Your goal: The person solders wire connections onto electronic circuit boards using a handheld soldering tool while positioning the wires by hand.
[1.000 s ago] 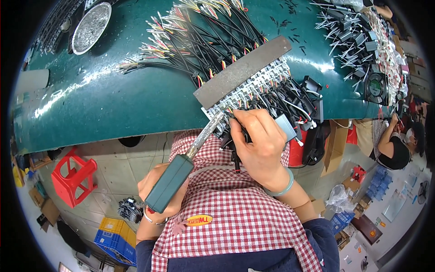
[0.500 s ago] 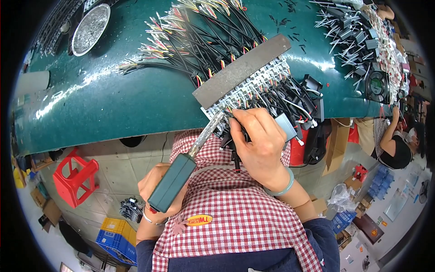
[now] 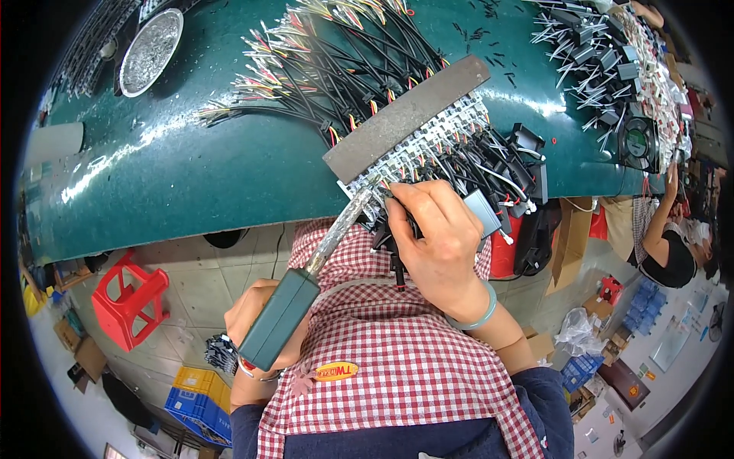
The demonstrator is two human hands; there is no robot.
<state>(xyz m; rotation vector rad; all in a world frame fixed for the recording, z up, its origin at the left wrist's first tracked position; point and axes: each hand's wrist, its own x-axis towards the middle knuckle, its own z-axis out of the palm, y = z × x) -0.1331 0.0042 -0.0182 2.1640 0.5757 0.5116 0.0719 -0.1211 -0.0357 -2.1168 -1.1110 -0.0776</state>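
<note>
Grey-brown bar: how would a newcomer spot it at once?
On the green table, find the fan of black cables. At its near end, beyond the right hand, the bar lies slantwise. Among those thin cables, it is the one broad, plain, flat strip.

A workshop: wire bundles crowd a green workbench.

One head-worn fisheye view looks steeply down from close above the near edge of the green desk, also taking in floor alongside it.
</note>
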